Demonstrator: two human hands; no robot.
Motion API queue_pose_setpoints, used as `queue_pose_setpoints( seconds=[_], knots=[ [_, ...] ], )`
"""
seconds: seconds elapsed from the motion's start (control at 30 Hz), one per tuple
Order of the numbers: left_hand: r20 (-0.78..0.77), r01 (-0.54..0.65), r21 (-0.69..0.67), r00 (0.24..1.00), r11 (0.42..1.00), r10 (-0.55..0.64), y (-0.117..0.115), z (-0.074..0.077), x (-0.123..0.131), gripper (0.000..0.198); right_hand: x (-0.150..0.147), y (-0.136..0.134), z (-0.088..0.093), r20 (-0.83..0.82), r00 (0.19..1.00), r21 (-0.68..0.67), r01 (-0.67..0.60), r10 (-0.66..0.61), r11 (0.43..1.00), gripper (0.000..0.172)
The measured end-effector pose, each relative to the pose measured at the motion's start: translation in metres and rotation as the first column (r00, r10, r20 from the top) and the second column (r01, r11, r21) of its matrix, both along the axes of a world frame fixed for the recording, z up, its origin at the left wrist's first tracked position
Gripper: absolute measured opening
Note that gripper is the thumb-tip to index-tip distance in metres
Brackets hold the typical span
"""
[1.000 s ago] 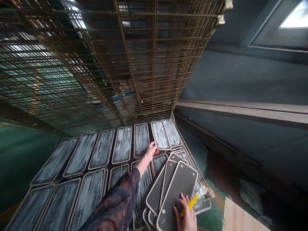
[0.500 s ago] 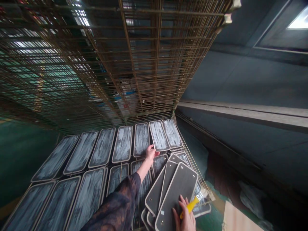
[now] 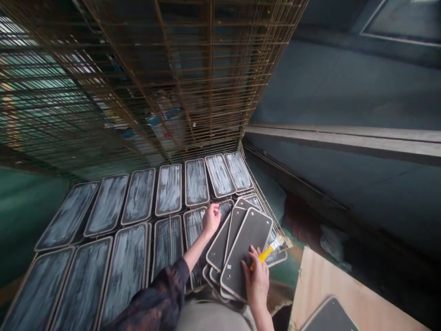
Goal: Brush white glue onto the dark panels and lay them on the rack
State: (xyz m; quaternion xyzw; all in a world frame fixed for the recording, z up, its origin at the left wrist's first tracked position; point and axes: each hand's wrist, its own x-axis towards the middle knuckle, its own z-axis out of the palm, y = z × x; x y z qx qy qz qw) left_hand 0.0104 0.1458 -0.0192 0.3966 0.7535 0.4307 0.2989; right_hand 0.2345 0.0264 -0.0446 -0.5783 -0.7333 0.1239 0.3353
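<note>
My left hand (image 3: 211, 220) is over the wire rack, fingers loosely bent, with nothing visible in them. It lies just below the back row of panels and beside a fanned stack of plain dark panels. My right hand (image 3: 257, 276) holds a paintbrush (image 3: 266, 253) with a yellow handle; its pale bristles point up and right. The same hand rests on the top dark panel (image 3: 246, 246), a rounded rectangle with a light rim and small studs near its corners. Closest to my left hand at the back are a white-streaked panel (image 3: 220, 175) and another streaked panel (image 3: 197, 182).
Streaked panels (image 3: 139, 195) lie in rows across the rack. Raised wire shelves (image 3: 193, 69) hang above the back. On the right are a blue-grey wall (image 3: 327, 92) with a ledge (image 3: 344, 140) and a wooden board (image 3: 344, 280) carrying another dark panel (image 3: 330, 317).
My left hand has drawn back from the white-streaked panel at the back, toward the stack. My right hand still holds the paintbrush over the dark panels. The view has tilted down and shifted right.
</note>
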Motion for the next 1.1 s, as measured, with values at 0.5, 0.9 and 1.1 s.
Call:
queue_pose_setpoints(
  seconds=[0.5, 0.9, 1.1],
  knots=[
    [-0.107, 0.539, -0.229, 0.814, 0.811, -0.571, -0.141, 0.022, 0.025, 0.009, 0.016, -0.015, 0.031, 0.07, 0.996, -0.09, 0.052, -0.046, 0.995, 0.027],
    [-0.19, 0.47, -0.388, 0.801, 0.793, -0.567, -0.127, 0.019, 0.04, 0.022, 0.004, -0.031, 0.019, -0.055, 0.991, -0.157, 0.115, -0.125, 0.981, 0.033],
    [-0.111, 0.498, -0.413, 0.803, 0.762, -0.585, -0.125, 0.023, 0.032, 0.021, 0.0, -0.034, 0.022, -0.063, 0.99, -0.146, 0.117, -0.127, 0.982, 0.034]
  ],
)
